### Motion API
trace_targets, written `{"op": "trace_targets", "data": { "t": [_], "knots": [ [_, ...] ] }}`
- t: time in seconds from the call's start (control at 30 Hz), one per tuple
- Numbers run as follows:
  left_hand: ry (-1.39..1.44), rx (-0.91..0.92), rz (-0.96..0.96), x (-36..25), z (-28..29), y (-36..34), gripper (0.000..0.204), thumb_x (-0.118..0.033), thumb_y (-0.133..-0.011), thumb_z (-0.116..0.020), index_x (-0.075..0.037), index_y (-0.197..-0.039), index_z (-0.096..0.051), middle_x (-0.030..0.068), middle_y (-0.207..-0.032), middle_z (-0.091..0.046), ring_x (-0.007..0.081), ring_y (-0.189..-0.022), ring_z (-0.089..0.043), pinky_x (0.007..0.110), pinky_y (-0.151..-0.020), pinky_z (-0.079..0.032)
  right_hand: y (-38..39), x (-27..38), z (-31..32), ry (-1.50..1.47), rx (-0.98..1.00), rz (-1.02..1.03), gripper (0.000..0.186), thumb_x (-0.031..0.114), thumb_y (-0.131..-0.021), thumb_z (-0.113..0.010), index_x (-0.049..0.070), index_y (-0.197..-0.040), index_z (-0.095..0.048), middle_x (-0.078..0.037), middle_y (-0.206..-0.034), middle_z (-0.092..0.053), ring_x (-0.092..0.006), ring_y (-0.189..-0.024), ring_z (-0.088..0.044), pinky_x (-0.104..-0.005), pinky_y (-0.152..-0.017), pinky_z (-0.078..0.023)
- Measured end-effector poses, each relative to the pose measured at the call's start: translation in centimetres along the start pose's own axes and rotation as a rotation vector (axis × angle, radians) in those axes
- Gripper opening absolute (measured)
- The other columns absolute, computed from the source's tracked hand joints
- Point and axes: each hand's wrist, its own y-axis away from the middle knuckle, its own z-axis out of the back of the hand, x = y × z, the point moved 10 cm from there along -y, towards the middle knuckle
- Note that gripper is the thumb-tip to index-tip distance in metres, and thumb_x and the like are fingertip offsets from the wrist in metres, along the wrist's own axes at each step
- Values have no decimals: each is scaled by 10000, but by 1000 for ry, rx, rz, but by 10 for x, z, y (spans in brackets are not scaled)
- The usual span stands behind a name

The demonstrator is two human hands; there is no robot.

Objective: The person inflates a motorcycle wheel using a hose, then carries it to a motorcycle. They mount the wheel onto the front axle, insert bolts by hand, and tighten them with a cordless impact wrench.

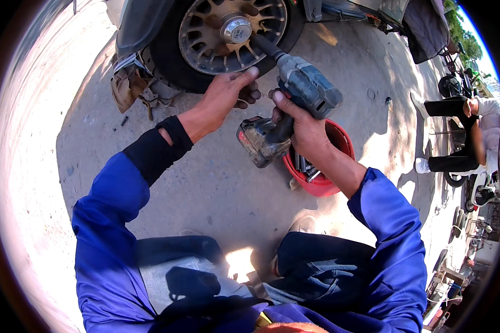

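My right hand (289, 116) grips a worn blue-and-black cordless impact wrench (311, 83) with a large battery at its base. Its long dark socket (269, 47) reaches to the wheel beside the silver centre cap (236, 30); whether it is seated, I cannot tell. My left hand (233, 94) is just left of the wrench, before the lower edge of the black tire (166, 66), fingers curled in; whatever they hold, if anything, is too small to make out. A red bucket (316, 186) with metal sockets stands on the ground below the wrench.
Crumpled cardboard (128, 83) lies left of the tire beneath the vehicle's bodywork (133, 28). At the right, another person (486, 127) in a light top and dark trousers sits near parked two-wheelers (450, 86). Tools and other clutter (450, 283) line the lower right.
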Motion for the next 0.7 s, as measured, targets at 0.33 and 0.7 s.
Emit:
{"op": "trace_targets", "data": {
  "t": [0.33,0.7],
  "knots": [
    [-105,-581,-300,15,141,56,941,-567,-807,-871,18,-1421,-461,122,-1352,-608,208,-1192,-598,348,-988,-484,-6,4,-3,175,28,59,175,131,-927,-808,77,-986,-651,0,-889,-648,-112,-737,-598,-301,-657,-502],
    [-89,-414,-201,37,127,24,865,-363,-835,-908,-18,-1475,-438,83,-1380,-612,202,-1220,-609,367,-1044,-495,-18,16,-8,465,30,149,175,158,-949,-790,76,-1041,-666,20,-902,-646,-93,-762,-590,-294,-681,-512]
  ]
}}
